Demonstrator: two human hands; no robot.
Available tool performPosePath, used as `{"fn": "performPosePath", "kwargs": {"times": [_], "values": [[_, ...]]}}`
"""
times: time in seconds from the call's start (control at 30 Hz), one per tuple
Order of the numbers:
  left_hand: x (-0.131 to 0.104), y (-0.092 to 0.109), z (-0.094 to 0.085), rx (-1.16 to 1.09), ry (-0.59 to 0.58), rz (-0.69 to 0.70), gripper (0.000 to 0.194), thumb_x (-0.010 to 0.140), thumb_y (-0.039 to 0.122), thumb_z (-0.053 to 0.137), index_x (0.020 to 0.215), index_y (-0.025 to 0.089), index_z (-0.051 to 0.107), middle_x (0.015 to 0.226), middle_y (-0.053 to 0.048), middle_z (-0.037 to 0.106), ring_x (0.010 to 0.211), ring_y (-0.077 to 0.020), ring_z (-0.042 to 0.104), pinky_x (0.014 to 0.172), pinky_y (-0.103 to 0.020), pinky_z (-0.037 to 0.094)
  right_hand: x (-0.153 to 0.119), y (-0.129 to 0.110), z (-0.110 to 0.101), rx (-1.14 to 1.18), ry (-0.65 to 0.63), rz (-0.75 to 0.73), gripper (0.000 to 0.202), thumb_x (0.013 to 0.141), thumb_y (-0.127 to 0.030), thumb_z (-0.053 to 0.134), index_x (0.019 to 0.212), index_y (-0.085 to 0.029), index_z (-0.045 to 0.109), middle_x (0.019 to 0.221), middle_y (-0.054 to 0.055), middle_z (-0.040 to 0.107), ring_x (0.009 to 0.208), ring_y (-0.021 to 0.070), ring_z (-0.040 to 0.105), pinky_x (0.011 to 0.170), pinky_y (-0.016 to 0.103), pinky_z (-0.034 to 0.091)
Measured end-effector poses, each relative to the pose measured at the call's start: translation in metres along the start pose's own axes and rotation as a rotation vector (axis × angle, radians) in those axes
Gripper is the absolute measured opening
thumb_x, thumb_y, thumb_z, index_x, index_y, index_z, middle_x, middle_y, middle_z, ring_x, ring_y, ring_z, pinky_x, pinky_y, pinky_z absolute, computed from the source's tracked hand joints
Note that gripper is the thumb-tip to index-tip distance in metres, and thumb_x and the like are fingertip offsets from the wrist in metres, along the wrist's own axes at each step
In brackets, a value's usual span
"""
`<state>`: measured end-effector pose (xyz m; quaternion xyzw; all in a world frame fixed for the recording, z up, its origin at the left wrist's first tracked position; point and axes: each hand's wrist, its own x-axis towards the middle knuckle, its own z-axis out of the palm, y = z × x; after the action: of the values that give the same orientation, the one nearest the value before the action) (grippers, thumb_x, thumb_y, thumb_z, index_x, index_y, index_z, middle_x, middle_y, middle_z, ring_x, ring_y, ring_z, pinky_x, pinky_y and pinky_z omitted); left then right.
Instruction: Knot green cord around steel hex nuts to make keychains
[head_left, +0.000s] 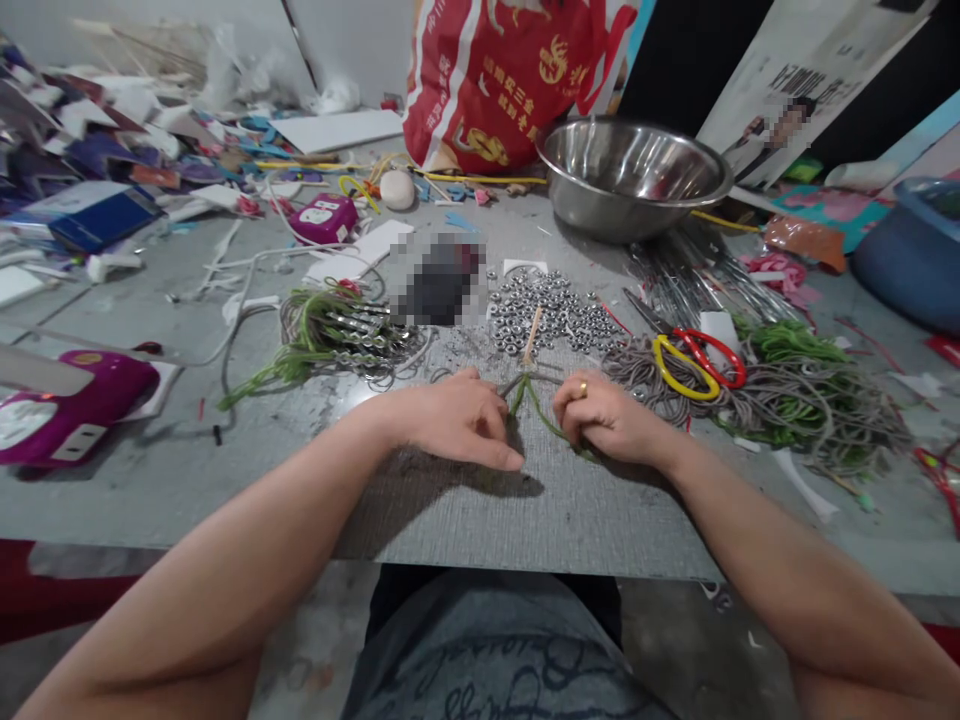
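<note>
Shirt (480, 650) nearest, right hand (611, 415) pinches cord (526, 382), left hand (457, 415) curls, hold unclear; a slipped pull could scatter twelve-o'clock beads (556, 308).

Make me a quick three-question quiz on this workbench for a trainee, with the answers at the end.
1. Which colour is the cord running down into the right hand's grip?
A) red
B) green
C) white
2. True or false: in this view, the metal bowl stands to the right of the red bag.
3. Fill in: the scissors have one yellow handle and one ____ handle.

Key: 1. B; 2. True; 3. red.
</note>
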<state>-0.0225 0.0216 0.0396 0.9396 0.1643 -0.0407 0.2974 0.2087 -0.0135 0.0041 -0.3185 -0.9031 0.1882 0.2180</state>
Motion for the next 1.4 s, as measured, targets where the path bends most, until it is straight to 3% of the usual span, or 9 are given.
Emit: {"fn": "performPosePath", "kwargs": {"times": [0.07, 0.13, 0.23, 0.33, 0.53, 0.7, 1.0, 1.23, 1.4], "values": [[0.001, -0.003, -0.001, -0.063, 0.105, -0.011, 0.046, 0.086, 0.044, 0.044, 0.051, 0.015, 0.056, 0.053, 0.002, 0.052, 0.058, -0.0093, 0.046, 0.066, -0.027, 0.033, -0.001, 0.010, -0.002, -0.063, 0.207, 0.104, 0.028, 0.072, -0.003, 0.041, 0.071, -0.020, 0.063, 0.083, 0.003, 0.064, 0.083, 0.0155, 0.056, 0.081, 0.035, 0.040], [0.004, -0.007, 0.001, -0.058, 0.294, -0.090, 0.043, 0.087, 0.041, 0.042, 0.056, 0.015, 0.055, 0.053, 0.001, 0.051, 0.054, -0.0091, 0.045, 0.058, -0.025, 0.033, -0.002, 0.023, -0.003, -0.198, 0.362, 0.229, 0.029, 0.077, -0.008, 0.040, 0.087, -0.019, 0.065, 0.094, 0.006, 0.066, 0.092, 0.0182, 0.057, 0.086, 0.038, 0.041], [0.010, -0.013, 0.008, 0.099, 0.543, -0.232, 0.030, 0.084, 0.031, 0.045, 0.063, 0.015, 0.058, 0.059, -0.001, 0.055, 0.059, -0.0116, 0.048, 0.057, -0.025, 0.035, -0.001, 0.041, -0.001, -0.376, 0.331, 0.330, 0.031, 0.083, -0.019, 0.040, 0.103, -0.017, 0.063, 0.109, 0.010, 0.065, 0.104, 0.0226, 0.056, 0.092, 0.043, 0.040], [0.016, -0.017, 0.016, 0.215, 0.633, -0.241, 0.017, 0.081, 0.023, 0.048, 0.077, 0.015, 0.063, 0.071, -0.004, 0.062, 0.070, -0.0148, 0.053, 0.066, -0.028, 0.040, -0.001, 0.050, 0.004, -0.468, 0.269, 0.388, 0.036, 0.085, -0.026, 0.040, 0.114, -0.016, 0.059, 0.123, 0.011, 0.058, 0.115, 0.0253, 0.049, 0.096, 0.046, 0.038], [0.019, -0.024, 0.021, 0.278, 0.708, -0.242, 0.018, 0.080, 0.017, 0.048, 0.084, 0.014, 0.065, 0.079, -0.006, 0.064, 0.075, -0.0170, 0.056, 0.073, -0.031, 0.045, 0.006, 0.044, 0.005, -0.575, 0.237, 0.404, 0.037, 0.087, -0.020, 0.038, 0.117, -0.015, 0.058, 0.124, 0.010, 0.057, 0.117, 0.0249, 0.048, 0.096, 0.045, 0.036], [0.020, -0.026, 0.022, 0.283, 0.693, -0.277, 0.018, 0.078, 0.015, 0.049, 0.083, 0.014, 0.066, 0.079, -0.006, 0.064, 0.076, -0.0181, 0.055, 0.074, -0.032, 0.045, 0.028, 0.037, -0.008, -0.629, 0.151, 0.434, 0.031, 0.086, -0.015, 0.041, 0.107, -0.014, 0.064, 0.113, 0.010, 0.064, 0.108, 0.0241, 0.052, 0.091, 0.040, 0.036], [0.020, -0.026, 0.022, 0.285, 0.653, -0.282, 0.019, 0.079, 0.015, 0.046, 0.082, 0.015, 0.065, 0.078, -0.006, 0.062, 0.075, -0.0172, 0.053, 0.074, -0.032, 0.044, 0.059, 0.053, -0.015, -0.818, 0.067, 0.514, 0.020, 0.083, -0.027, 0.052, 0.084, -0.018, 0.070, 0.093, 0.011, 0.068, 0.091, 0.0271, 0.052, 0.074, 0.039, 0.033], [0.020, -0.026, 0.023, 0.284, 0.645, -0.276, 0.019, 0.080, 0.016, 0.045, 0.080, 0.015, 0.064, 0.077, -0.006, 0.062, 0.073, -0.0175, 0.052, 0.072, -0.032, 0.043, 0.058, 0.054, -0.015, -0.773, 0.139, 0.503, 0.024, 0.085, -0.025, 0.048, 0.075, -0.018, 0.069, 0.085, 0.011, 0.067, 0.085, 0.0259, 0.051, 0.071, 0.038, 0.033], [0.019, -0.023, 0.023, 0.278, 0.646, -0.257, 0.019, 0.078, 0.017, 0.047, 0.082, 0.014, 0.065, 0.079, -0.006, 0.062, 0.075, -0.0183, 0.051, 0.072, -0.032, 0.043, 0.051, 0.032, -0.011, -0.561, 0.303, 0.449, 0.021, 0.083, -0.022, 0.050, 0.075, -0.018, 0.069, 0.086, 0.010, 0.065, 0.085, 0.0239, 0.054, 0.075, 0.037, 0.037]]}}
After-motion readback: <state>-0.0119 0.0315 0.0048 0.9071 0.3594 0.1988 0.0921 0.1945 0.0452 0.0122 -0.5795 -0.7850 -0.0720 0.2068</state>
